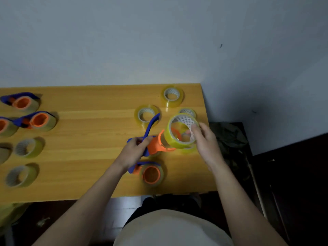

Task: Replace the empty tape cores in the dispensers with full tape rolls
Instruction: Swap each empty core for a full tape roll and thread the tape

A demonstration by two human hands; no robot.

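The right hand [206,141] has its fingers [194,129] curled round a full tape roll [181,131] — thumb hooked inside the patterned core, the rest wrapped over the outer wall — and holds it tilted in the air, its open face turned toward the person. The roll sits just beside the orange hub of a dispenser [156,142], its rim overlapping the hub's end; whether the two touch cannot be told. The left hand [134,151] grips that dispenser by its blue frame, fingers closed round it, with the blue handle sticking up and away from the hand.

Directly beneath the left wrist a loaded dispenser [150,173] lies on the wooden surface [92,157], orange hub up. Behind the hands three more full rolls [172,95] lie flat near the far right corner — one partly hidden by the raised roll. Another yellowish roll peeks out under the right hand.

Well apart at the left edge lie three blue-and-orange dispensers with tape [40,120], and nearer the person two loose rolls [29,148], blurred. A pale wall [159,41] rises behind the surface.
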